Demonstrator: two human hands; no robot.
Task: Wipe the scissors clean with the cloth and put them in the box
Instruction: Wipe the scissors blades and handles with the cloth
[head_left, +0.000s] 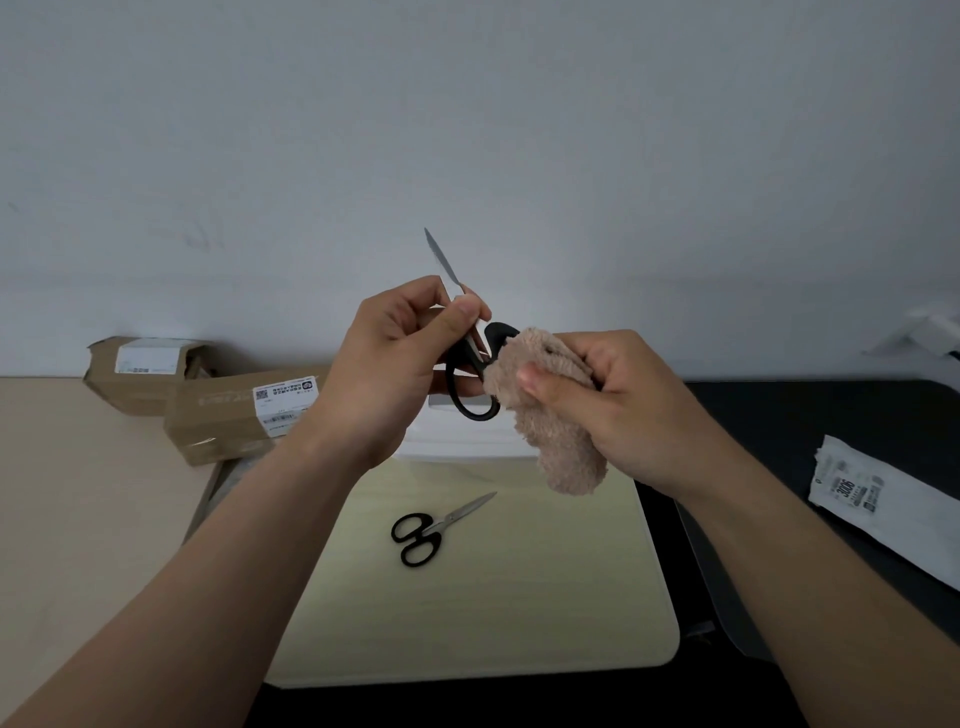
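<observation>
Both bare forearms are reaching forward, meeting mid-air. The left hand (389, 364) is pinching the scissors (500, 333) between thumb and curled fingers. The right hand (618, 410) is gripping the cloth (550, 441), its thumb pressing into the front.

Plain pale grey wall (467, 130) fills upper half of frame. Beige tabletop (78, 519) at lower left. Two brown cardboard parcels with white printed labels at mid left: rear parcel (140, 374) against wall, front parcel (223, 421) just beside it, nearer centre. Pale yellow rectangular mat with rounded corners (519, 597) at lower centre. Black surface (831, 415) at right, flat white plastic mailer bag with printed label (883, 519) lying on it. Blurred white object (930, 332) at right edge, kind unclear.
</observation>
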